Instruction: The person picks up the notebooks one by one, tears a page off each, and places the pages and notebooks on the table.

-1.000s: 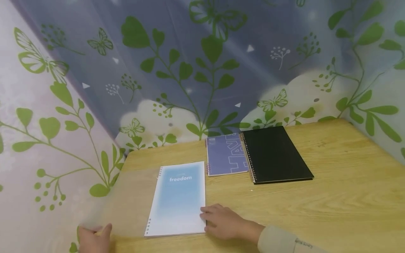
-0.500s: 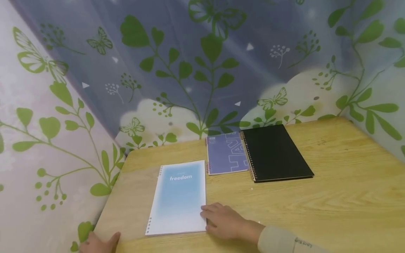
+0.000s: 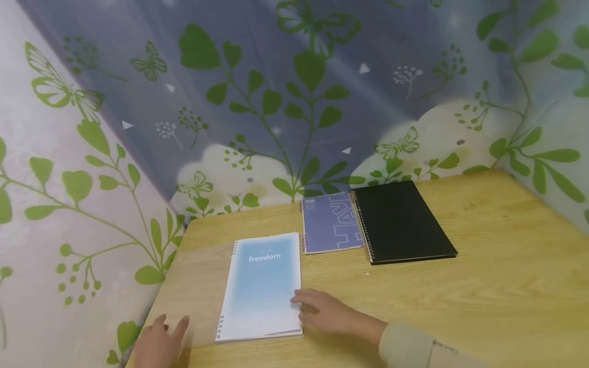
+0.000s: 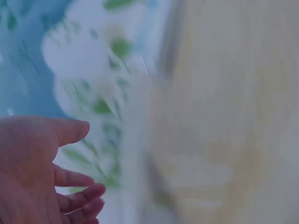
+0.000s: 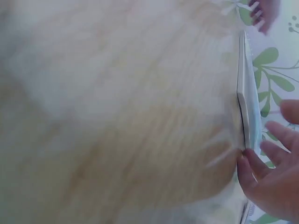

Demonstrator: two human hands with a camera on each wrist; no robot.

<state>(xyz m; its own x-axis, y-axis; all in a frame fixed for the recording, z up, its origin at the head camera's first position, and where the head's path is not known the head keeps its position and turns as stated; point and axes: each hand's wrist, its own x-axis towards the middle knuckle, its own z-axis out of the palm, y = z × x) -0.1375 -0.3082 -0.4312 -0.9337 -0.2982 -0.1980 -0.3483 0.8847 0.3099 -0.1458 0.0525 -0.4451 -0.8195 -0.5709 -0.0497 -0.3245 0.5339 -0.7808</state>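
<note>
A spiral notebook with a blue and white cover marked "freedom" lies flat on the wooden table. A translucent cover sheet is spread flat to its left, past the spiral. Over that sheet's lower left part, my left hand is raised with its fingers apart and holds nothing; the left wrist view shows the empty palm. At the notebook's lower right edge is my right hand, fingers spread, two fingertips right at the edge of the pages. The notebook's lower right corner shows a slight parting of its layers.
Behind and to the right lie a purple notebook and a larger black spiral notebook, side by side. A leaf-patterned curtain hangs along the table's back edge, with similar covering at both sides.
My left hand has let go of the translucent sheet, which now lies flat, and has moved right and upward. The right hand has shifted slightly up along the notebook's edge, its fingers spreading.
</note>
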